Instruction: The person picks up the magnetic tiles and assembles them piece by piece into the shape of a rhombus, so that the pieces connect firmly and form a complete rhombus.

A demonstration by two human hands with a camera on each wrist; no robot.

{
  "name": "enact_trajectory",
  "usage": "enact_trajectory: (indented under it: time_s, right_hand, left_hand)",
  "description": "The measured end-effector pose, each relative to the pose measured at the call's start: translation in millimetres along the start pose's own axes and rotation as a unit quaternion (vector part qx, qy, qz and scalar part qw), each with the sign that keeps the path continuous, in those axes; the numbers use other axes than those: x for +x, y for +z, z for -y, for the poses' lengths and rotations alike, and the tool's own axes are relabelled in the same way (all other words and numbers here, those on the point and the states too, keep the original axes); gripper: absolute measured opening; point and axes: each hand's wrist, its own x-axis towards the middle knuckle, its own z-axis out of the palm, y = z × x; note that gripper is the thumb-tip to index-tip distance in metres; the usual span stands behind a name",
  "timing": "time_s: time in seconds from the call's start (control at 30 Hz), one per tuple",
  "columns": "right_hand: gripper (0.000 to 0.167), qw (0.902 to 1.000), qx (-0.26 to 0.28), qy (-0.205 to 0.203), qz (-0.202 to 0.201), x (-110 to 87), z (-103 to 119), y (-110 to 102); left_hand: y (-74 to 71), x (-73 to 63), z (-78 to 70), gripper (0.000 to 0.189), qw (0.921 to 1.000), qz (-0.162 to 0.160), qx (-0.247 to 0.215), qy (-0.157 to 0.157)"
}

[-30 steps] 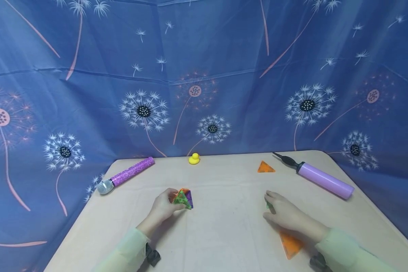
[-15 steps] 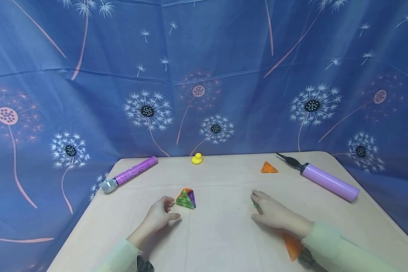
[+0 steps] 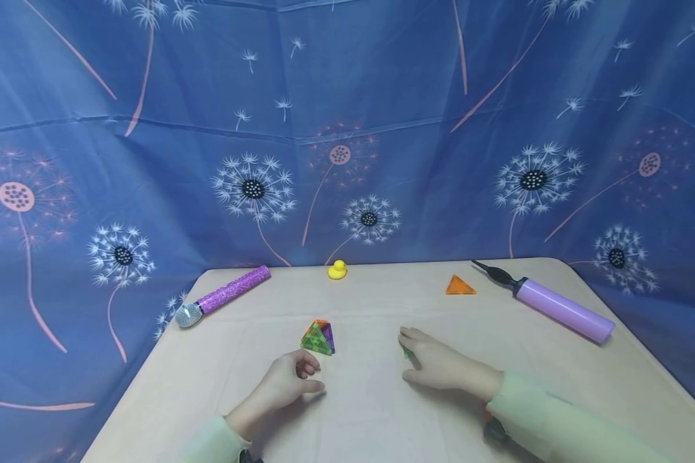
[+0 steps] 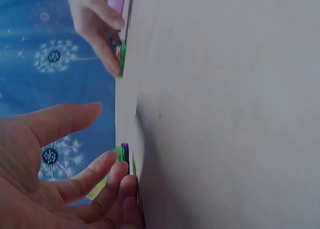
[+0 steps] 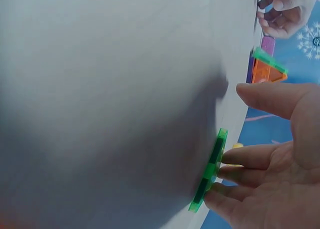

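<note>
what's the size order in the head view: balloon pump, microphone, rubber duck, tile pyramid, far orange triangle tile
Balloon pump
Microphone
Tile pyramid
Far orange triangle tile and rubber duck: too alike to rank

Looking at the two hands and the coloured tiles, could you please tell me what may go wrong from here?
The right hand touches the green translucent tile with its fingertips while the thumb stands apart, so the tile could slip away from it.

The small pyramid of green, orange and purple translucent tiles stands unheld close to the left hand; a careless bump might shift it or break it apart.
</note>
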Motion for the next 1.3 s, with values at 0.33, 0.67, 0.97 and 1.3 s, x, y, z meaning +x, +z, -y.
enact_trajectory:
  time_s: [0.33, 0.67, 0.97, 1.3]
  right_hand:
    - [0.07, 0.9997, 0.021, 0.003, -0.012, 1.6, -5.7, -5.2]
    - [0.061, 0.9976, 0.029, 0.037, -0.051, -34.8, -60.2, -25.3]
    - [0.053, 0.9833, 0.177, -0.042, 0.01, -82.0, -103.8, -37.2]
    - [0.062, 0.9665, 0.201, -0.133, 0.089, -109.0, -114.6, -42.1]
  left_hand:
    - [16.6, 6.2, -11.6, 0.028, 0.997, 0.04, 0.037, 0.055]
    - [44.6, 28.9, -40.8, 0.024, 0.9805, 0.109, 0.112, 0.12]
    - [73.4, 66.7, -64.8, 0.043, 0.9463, 0.138, 0.195, 0.218]
    - [93.3, 91.2, -74.7, 0.063, 0.9139, 0.227, 0.229, 0.247]
